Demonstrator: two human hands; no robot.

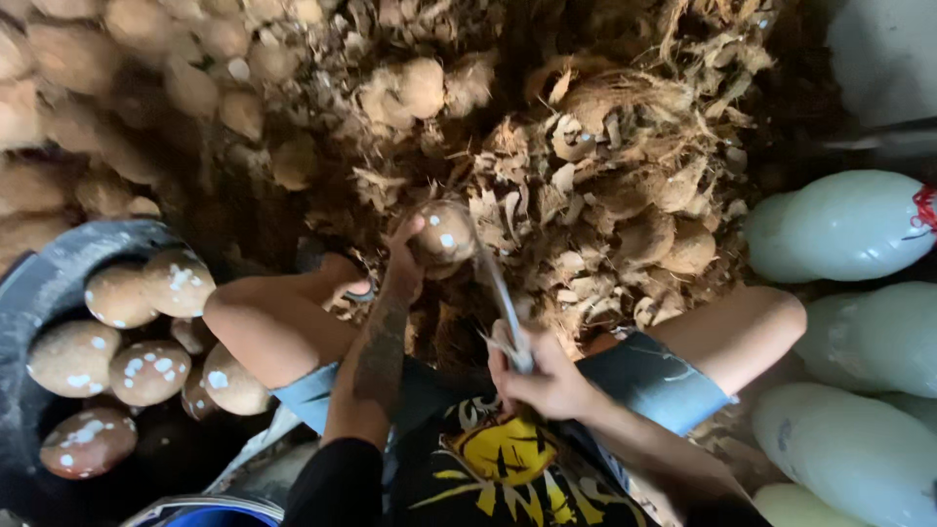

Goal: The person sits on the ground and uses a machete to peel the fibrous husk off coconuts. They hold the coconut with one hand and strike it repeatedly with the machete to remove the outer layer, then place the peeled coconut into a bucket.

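1. Coconut [444, 234], husked and brown with pale nicks, sits in front of my knees over the husk pile; my left hand [402, 256] is clamped on its near side, fingers curled round it, which keeps the round shell from rolling.
2. My right hand [539, 376] is closed round the handle of a long metal blade [498, 293], whose tip slants up to touch the coconut's right flank; I judge the low grip near my lap gives leverage against the shell.
3. The two hands are apart, one on the nut and one on the tool, linked only by the blade.
4. Both knees are spread, leaving a gap where scrapings fall.
5. Beyond the nut, a heap of fibrous husk scraps [605, 176] fills the middle ground.
6. At the left edge, a dark tub [29, 293] holds scraped coconuts [146, 371], close enough for the left arm to drop one in.
7. Along the right edge lie pale green sacks [859, 224], well apart from the work.
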